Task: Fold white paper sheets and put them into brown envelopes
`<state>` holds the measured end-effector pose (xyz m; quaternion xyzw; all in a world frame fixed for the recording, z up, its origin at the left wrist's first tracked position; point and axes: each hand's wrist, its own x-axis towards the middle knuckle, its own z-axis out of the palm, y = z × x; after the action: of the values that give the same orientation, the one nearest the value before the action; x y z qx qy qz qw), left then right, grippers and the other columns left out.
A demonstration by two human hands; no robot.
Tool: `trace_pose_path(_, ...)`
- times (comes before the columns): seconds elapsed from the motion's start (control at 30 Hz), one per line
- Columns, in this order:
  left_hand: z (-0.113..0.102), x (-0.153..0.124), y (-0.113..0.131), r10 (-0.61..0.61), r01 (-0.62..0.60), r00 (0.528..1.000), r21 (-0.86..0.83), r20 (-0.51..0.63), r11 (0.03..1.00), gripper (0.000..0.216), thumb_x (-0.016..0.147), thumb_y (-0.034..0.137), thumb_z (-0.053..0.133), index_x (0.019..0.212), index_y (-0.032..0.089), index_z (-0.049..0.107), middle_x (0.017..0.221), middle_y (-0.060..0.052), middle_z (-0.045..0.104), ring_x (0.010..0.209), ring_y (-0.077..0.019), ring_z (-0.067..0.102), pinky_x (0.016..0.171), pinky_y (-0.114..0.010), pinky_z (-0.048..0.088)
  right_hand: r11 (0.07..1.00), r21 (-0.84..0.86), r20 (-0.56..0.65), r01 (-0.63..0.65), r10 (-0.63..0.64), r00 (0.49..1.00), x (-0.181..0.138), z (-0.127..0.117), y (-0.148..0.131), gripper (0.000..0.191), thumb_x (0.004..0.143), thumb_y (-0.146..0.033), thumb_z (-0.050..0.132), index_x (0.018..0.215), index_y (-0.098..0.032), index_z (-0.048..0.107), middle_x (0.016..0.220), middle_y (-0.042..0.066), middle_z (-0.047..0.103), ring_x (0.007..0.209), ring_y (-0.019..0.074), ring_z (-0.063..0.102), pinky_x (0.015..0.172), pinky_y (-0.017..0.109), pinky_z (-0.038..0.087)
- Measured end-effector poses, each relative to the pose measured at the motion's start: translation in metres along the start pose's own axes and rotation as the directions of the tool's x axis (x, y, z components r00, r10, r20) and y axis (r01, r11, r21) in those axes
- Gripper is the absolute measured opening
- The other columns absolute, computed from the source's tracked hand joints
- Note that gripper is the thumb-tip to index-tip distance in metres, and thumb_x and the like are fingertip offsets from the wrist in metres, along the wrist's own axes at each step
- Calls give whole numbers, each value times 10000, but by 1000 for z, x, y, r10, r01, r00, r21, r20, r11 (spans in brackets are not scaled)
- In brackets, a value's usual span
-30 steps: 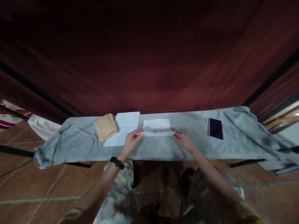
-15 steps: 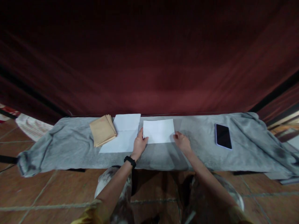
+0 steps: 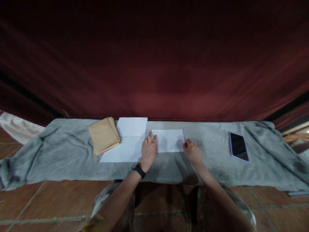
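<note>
A white folded sheet of paper (image 3: 169, 141) lies flat on the grey cloth between my hands. My left hand (image 3: 149, 149), wearing a black wristband, rests with fingers stretched out over the paper's left edge. At the opposite edge, my right hand (image 3: 192, 150) has its fingers curled together on the lower right corner, seemingly pinching it. Left of my left hand is a larger white sheet (image 3: 131, 145) with a crease across it. A small stack of brown paper envelopes (image 3: 103, 135) partly covers that sheet's left side.
A phone (image 3: 238, 146) with a dark screen and purple edge lies to the right on the grey cloth (image 3: 60, 151), which drapes over a narrow bench. Behind it rises a dark red curtain (image 3: 154, 80). Tiled floor (image 3: 62, 199) shows below.
The folded paper now lies flatter and slightly nearer to me. My left hand has gone from gripping its left edge to lying over it with fingers extended. The view has shifted slightly.
</note>
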<state>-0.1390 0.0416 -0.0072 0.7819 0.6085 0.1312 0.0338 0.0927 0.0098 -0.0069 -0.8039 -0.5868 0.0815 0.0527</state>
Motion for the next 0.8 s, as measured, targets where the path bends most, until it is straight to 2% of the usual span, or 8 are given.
trace_pose_path(0.13, 16, 2, 18, 162, -166, 985, 62, 65, 984, 487, 1002, 300, 461, 1480, 207, 466, 1629, -126, 339, 1472, -331, 354, 1178, -545, 327, 1000, -21, -58, -11, 9, 998, -1, 7, 0, 262, 1017, -278, 447, 1118, -161, 658, 931, 116, 761, 847, 235, 745, 681, 281, 473)
trace_pose_path(0.27, 38, -4, 30, 150, -153, 988, 76, 39, 985, 554, 1030, 463, 389, 1520, 207, 419, 1630, -119, 340, 1513, -337, 276, 1216, -597, 224, 1000, -23, -62, -11, 9, 998, 1, 11, 3, 243, 1017, -283, 455, 1107, -174, 654, 892, 96, 756, 806, 222, 739, 659, 274, 450)
trace_pose_path(0.43, 51, -9, 36, 169, -168, 986, 83, -7, 982, 581, 1035, 489, 354, 1552, 224, 372, 1638, -100, 329, 1527, -335, 240, 1222, -615, 199, 1000, 8, -54, -21, 22, 998, -1, 13, 10, 248, 1027, -290, 427, 1075, -192, 650, 866, 77, 748, 758, 210, 723, 647, 277, 434)
trace_pose_path(0.53, 54, -8, 36, 172, -171, 985, 78, -13, 982, 572, 1032, 481, 370, 1558, 256, 364, 1648, -85, 307, 1527, -340, 236, 1218, -630, 196, 1000, 13, -139, 9, -7, 990, -2, 14, 17, 227, 1006, -269, 454, 1096, -188, 646, 935, 93, 737, 828, 230, 714, 740, 316, 477)
trace_pose_path(0.6, 55, -8, 36, 179, -178, 984, 69, -9, 982, 573, 1029, 471, 381, 1560, 257, 362, 1649, -88, 302, 1527, -346, 233, 1216, -637, 191, 996, 50, -226, 68, -55, 973, -1, 15, 21, 241, 988, -249, 472, 1147, -186, 641, 1036, 117, 722, 935, 252, 698, 843, 362, 501)
trace_pose_path(0.67, 54, -7, 36, 184, -184, 983, 57, -3, 981, 573, 1026, 461, 390, 1560, 253, 364, 1648, -87, 305, 1530, -349, 224, 1217, -644, 178, 968, 164, -304, 191, -135, 943, -1, 18, 21, 288, 989, -254, 458, 1210, -190, 630, 1149, 131, 698, 1062, 264, 666, 943, 403, 505)
trace_pose_path(0.73, 53, -6, 36, 196, -196, 981, 42, 3, 980, 559, 1031, 438, 376, 1558, 253, 366, 1652, -68, 299, 1537, -335, 207, 1226, -637, 157, 879, 324, -360, 350, -228, 905, -1, 22, 15, 333, 1008, -294, 427, 1264, -201, 618, 1261, 127, 664, 1181, 255, 623, 1032, 423, 493)
trace_pose_path(0.8, 50, -4, 37, 216, -217, 976, 28, 14, 976, 543, 1040, 398, 340, 1559, 239, 361, 1655, -51, 292, 1544, -304, 195, 1241, -607, 143, 764, 456, -384, 457, -295, 875, -3, 29, 5, 373, 1026, -346, 402, 1300, -213, 616, 1344, 116, 631, 1267, 238, 581, 1100, 427, 469)
